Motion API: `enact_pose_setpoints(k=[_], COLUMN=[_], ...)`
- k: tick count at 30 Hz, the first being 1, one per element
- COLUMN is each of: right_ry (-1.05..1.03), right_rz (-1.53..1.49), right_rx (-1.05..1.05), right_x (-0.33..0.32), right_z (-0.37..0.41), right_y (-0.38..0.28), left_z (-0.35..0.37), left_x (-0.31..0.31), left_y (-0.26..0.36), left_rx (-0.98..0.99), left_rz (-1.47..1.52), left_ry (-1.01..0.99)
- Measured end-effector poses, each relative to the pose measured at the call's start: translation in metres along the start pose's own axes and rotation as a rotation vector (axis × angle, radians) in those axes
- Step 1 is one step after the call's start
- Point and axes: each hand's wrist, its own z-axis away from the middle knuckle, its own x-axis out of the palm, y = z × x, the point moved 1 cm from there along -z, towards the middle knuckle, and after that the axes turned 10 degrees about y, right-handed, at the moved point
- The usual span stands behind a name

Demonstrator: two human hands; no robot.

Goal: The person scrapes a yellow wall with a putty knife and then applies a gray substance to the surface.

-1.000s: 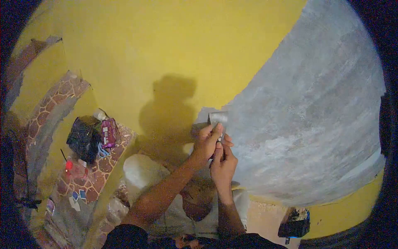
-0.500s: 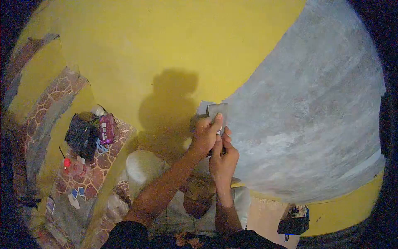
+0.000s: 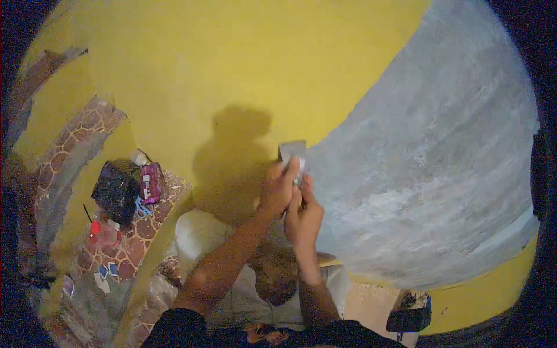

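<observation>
A scraper (image 3: 293, 150) with a flat, wide metal blade is held upright against the wall, at the border between yellow paint (image 3: 174, 64) and a grey surface (image 3: 441, 127). My left hand (image 3: 278, 188) is closed on the scraper, its thumb lying along the blade's face. Just below and to the right, my right hand (image 3: 304, 214) is closed around the handle end. Most of the handle is hidden by my fingers. The blade's top edge meets the yellow area.
At left, a patterned ledge (image 3: 145, 226) bears a black bag (image 3: 116, 188), a purple packet (image 3: 151, 183) and a red-capped container (image 3: 107, 233). A white rounded thing (image 3: 197, 232) is below my left forearm. A black box-like object (image 3: 409, 316) sits at lower right.
Both hands and the scraper have shifted a little to the left along the wall. My grip on it looks the same.
</observation>
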Motion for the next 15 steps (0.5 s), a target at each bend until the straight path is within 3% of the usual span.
enact_pose_setpoints(k=[2,4,5,8,15], right_ry=[0.106,0.047,0.048,-0.045,-0.003], right_rz=[-0.042,-0.064,-0.064,-0.045,-0.018], right_rx=[-0.094,0.217,0.225,0.327,0.154], right_x=[-0.002,-0.011,-0.014,-0.019,-0.019], right_z=[0.014,0.021,0.021,0.012,-0.005], right_y=[0.012,0.015,0.013,-0.001,0.008], left_z=[0.014,0.019,0.021,0.014,0.008], left_x=[0.009,0.013,0.014,0.011,0.034], left_y=[-0.006,-0.006,-0.006,-0.011,-0.031], left_rx=[-0.31,-0.366,-0.42,-0.373,-0.35], left_rz=[0.262,0.279,0.299,0.228,0.354], left_ry=[-0.192,-0.196,-0.205,-0.262,-0.2])
